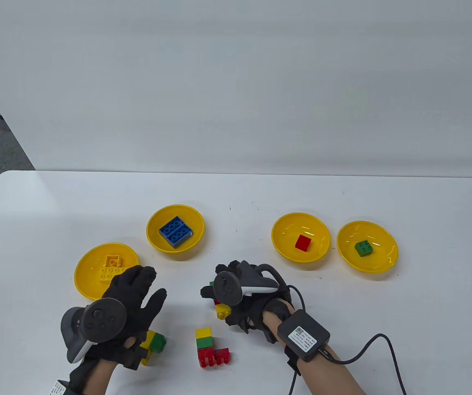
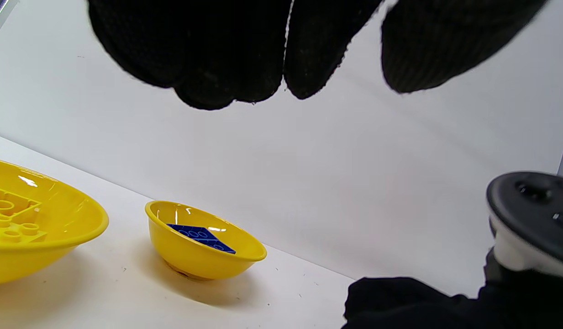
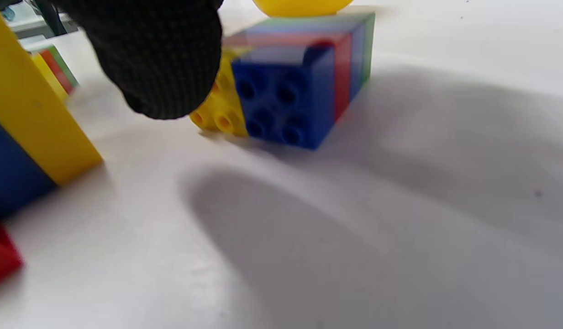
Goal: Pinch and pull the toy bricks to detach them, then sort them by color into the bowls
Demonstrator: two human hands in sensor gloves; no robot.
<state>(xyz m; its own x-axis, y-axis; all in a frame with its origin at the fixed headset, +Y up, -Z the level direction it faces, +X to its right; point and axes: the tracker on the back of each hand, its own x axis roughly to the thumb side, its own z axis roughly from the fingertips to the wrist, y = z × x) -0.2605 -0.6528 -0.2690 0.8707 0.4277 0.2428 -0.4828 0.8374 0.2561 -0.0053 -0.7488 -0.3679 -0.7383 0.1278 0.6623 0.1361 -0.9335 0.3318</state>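
Observation:
My left hand (image 1: 150,284) hovers open beside the bowl of yellow bricks (image 1: 84,267), its fingers (image 2: 235,68) straight and holding nothing. My right hand (image 1: 215,284) is lowered over a brick cluster (image 1: 222,309) at the table's middle, fingers loosely curled. In the right wrist view one fingertip (image 3: 162,59) hangs in front of a blue, red, green and yellow stack (image 3: 299,82) lying on the table; no grip shows. A yellow, green and red stack (image 1: 209,347) lies near the front edge. A yellow and green piece (image 1: 156,341) lies by my left wrist.
Further bowls hold blue bricks (image 1: 153,242), a red brick (image 1: 281,247) and a green brick (image 1: 384,259). The right wrist's cable (image 1: 367,349) trails over the table at the front right. A yellow, blue and red block (image 3: 25,132) lies close under my right wrist.

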